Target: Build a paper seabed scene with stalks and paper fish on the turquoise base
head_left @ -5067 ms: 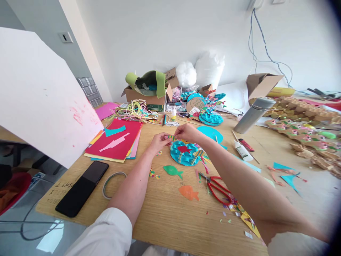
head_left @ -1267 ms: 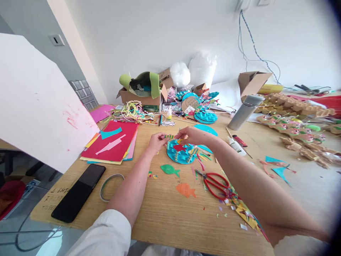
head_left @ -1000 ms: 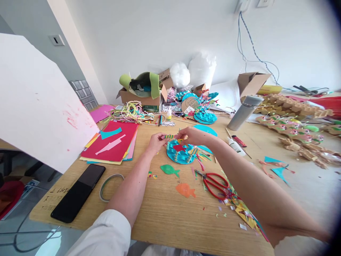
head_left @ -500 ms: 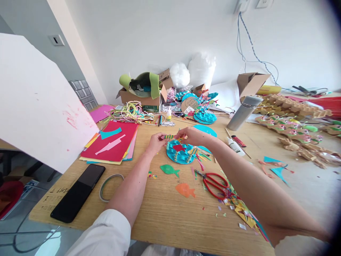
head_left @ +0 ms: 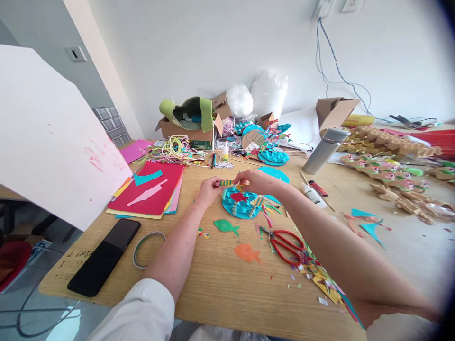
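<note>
My left hand (head_left: 209, 192) pinches one end of a green-and-yellow striped paper fish (head_left: 226, 183) above the far edge of a round blue craft base (head_left: 245, 213). My right hand (head_left: 253, 181) closes its fingers at the fish's other end, with a bit of orange paper under them. On the base stand a red paper fish (head_left: 239, 197), a yellow striped fish (head_left: 256, 202) and pale coiled strips. Nearer me, a green paper fish (head_left: 224, 226) and an orange paper fish (head_left: 246, 253) lie flat on the table. Beside them are red-handled scissors (head_left: 286, 246).
Left are a black phone (head_left: 104, 258), a tape roll (head_left: 137, 253) and coloured paper sheets (head_left: 149, 194). Paper scraps (head_left: 325, 284) lie right of the scissors. A grey bottle (head_left: 325, 150), a glue bottle (head_left: 314, 195) and egg-carton crafts (head_left: 387, 170) stand right. Boxes (head_left: 188, 132) line the wall.
Both hands stay almost where they were, still at the striped fish, with only a slight shift of the fingers. Nothing else on the table has moved.
</note>
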`<control>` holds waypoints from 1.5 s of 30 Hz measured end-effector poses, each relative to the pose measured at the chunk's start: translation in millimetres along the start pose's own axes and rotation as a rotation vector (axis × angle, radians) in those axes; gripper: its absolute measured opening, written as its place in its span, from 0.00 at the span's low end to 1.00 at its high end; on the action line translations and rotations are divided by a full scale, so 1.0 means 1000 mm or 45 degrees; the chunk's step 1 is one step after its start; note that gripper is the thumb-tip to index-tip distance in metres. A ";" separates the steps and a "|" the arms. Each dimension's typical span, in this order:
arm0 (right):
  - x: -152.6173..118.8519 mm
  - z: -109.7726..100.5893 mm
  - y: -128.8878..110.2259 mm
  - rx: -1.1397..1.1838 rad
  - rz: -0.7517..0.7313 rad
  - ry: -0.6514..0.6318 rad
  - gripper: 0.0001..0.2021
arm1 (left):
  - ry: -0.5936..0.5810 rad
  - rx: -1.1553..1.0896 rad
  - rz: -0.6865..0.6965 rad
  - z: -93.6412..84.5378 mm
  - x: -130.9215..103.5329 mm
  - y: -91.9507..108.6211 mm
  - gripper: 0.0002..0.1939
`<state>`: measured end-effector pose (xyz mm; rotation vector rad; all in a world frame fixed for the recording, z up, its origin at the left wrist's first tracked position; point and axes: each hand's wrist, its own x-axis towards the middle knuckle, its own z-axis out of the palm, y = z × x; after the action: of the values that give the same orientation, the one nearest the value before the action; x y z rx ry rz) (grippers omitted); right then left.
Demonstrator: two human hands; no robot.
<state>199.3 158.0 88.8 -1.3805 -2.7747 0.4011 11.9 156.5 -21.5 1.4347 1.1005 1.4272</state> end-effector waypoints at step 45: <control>-0.010 -0.005 0.001 0.021 -0.128 0.026 0.17 | 0.061 0.478 0.197 0.011 -0.009 0.042 0.08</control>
<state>206.5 151.7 94.0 -1.2281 -2.8030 0.4030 24.5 136.2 15.5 1.7882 1.3661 1.4176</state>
